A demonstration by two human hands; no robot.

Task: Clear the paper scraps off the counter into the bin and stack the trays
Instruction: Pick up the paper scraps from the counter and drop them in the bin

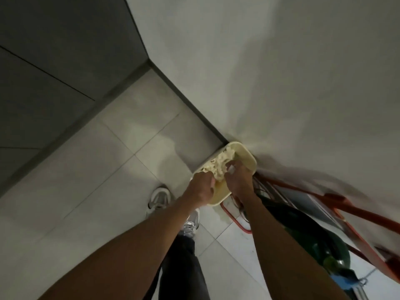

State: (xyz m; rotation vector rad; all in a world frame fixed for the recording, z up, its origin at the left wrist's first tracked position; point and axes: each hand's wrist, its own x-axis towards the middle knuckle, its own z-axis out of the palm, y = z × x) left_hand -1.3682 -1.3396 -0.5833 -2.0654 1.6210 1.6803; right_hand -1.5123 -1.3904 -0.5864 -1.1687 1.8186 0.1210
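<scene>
A cream plastic bin stands on the tiled floor against the white wall. Crumpled pale paper scraps lie heaped inside it. Both my hands reach down into the bin's mouth. My left hand has its fingers curled over a bunch of scraps at the bin's near-left side. My right hand pinches a pale scrap over the middle of the bin. No trays or counter are in view.
A red metal frame leans at the right of the bin, with a dark green object and something blue beside it. My shoes stand just left of the bin. A dark grey cabinet front fills the upper left.
</scene>
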